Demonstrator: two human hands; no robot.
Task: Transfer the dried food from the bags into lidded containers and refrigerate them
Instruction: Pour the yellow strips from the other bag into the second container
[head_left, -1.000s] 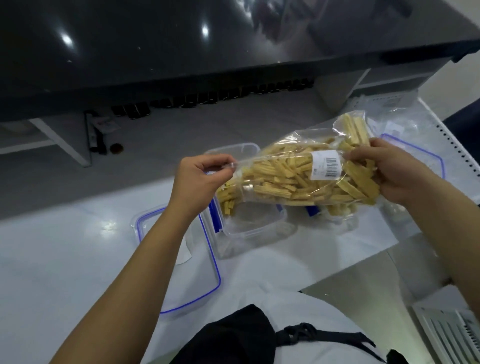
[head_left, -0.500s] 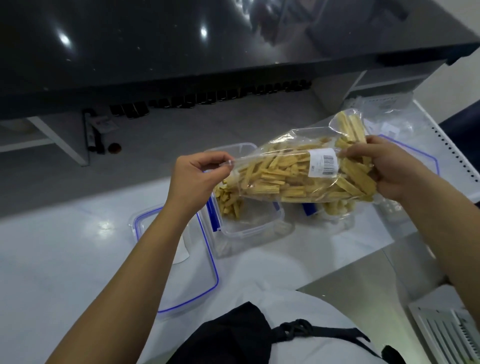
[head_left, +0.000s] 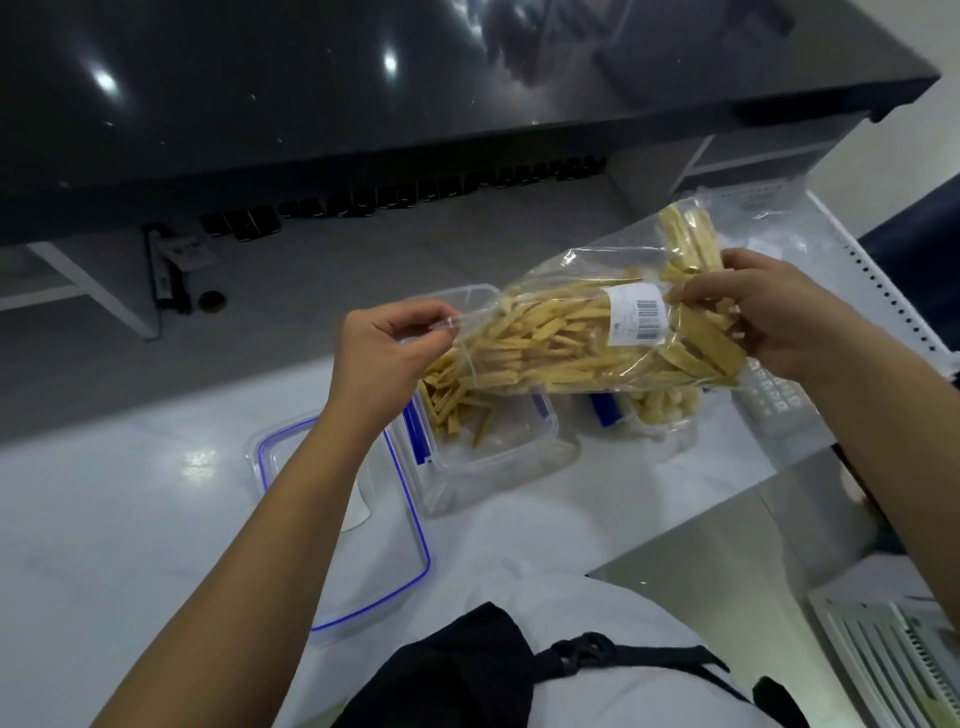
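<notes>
A clear plastic bag (head_left: 566, 343) full of yellow dried food sticks hangs tilted over an open clear container (head_left: 498, 457) on the white counter. My left hand (head_left: 384, 348) pinches the bag's open mouth, which points down into the container. My right hand (head_left: 779, 317) grips the raised closed end. A small heap of sticks (head_left: 452, 405) lies in the container's left part. The container's blue-rimmed lid (head_left: 395, 545) lies flat to its left, partly under my left forearm.
A second clear container (head_left: 660, 415) with pale food stands right of the first, under the bag. More clear bags (head_left: 779, 400) lie at the right by the counter's perforated edge. A black counter (head_left: 415, 88) rises behind. A white vent grille (head_left: 893, 654) sits low right.
The bag's closed end has risen and the mouth has dipped lower. More sticks have slid out into the container.
</notes>
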